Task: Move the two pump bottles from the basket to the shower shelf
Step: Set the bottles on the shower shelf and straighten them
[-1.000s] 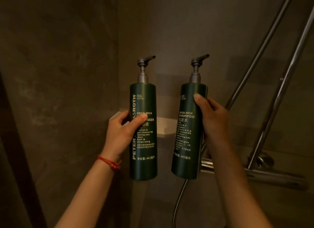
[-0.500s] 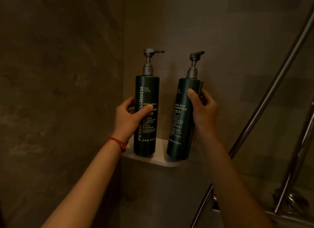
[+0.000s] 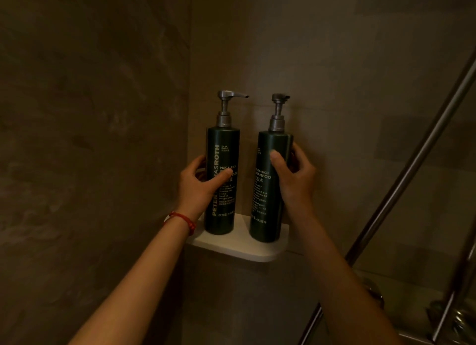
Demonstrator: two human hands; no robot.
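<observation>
Both dark green pump bottles stand upright on the white corner shower shelf (image 3: 233, 249), side by side and slightly apart; the cleanser bottle (image 3: 222, 149) sits nearer the corner, the shampoo bottle (image 3: 268, 216) just to its right. The left hand (image 3: 199, 185) wraps the cleanser bottle's middle, thumb across the label; a red string bracelet (image 3: 183, 220) circles that wrist; the right hand (image 3: 296, 180) grips the shampoo bottle from its right side, thumb on the front. A metal shower rail (image 3: 412, 164) slants at right.
</observation>
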